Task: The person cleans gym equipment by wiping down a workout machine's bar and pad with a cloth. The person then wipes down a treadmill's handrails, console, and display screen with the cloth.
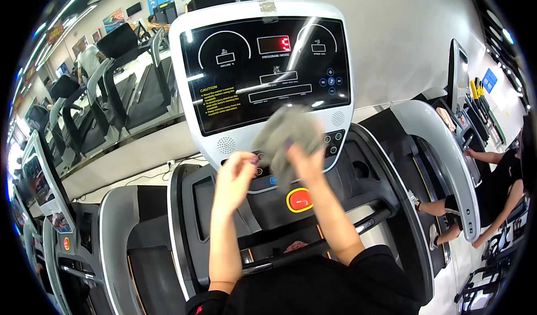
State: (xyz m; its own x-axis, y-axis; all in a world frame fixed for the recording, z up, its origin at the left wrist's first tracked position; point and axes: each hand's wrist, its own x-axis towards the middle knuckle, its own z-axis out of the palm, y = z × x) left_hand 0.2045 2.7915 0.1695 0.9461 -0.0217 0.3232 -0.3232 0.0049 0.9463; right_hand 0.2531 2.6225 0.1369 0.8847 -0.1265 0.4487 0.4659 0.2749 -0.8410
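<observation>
A grey cloth, blurred by motion, is held in front of the lower part of the treadmill console. My right hand grips it with the fingers wrapped into the fabric. Just left of the cloth is my left hand, its fingers bent near the console's lower edge; whether they touch the cloth is unclear. The black display shows a red digit, partly crossed by glare. Below the hands, the red stop button has a yellow rim. Some round buttons are hidden behind the cloth and hands.
A black handrail bar crosses in front of my body. More treadmills stand on both sides, one at the left. At the right, a person in black is beside another treadmill. A mirrored wall is at the upper left.
</observation>
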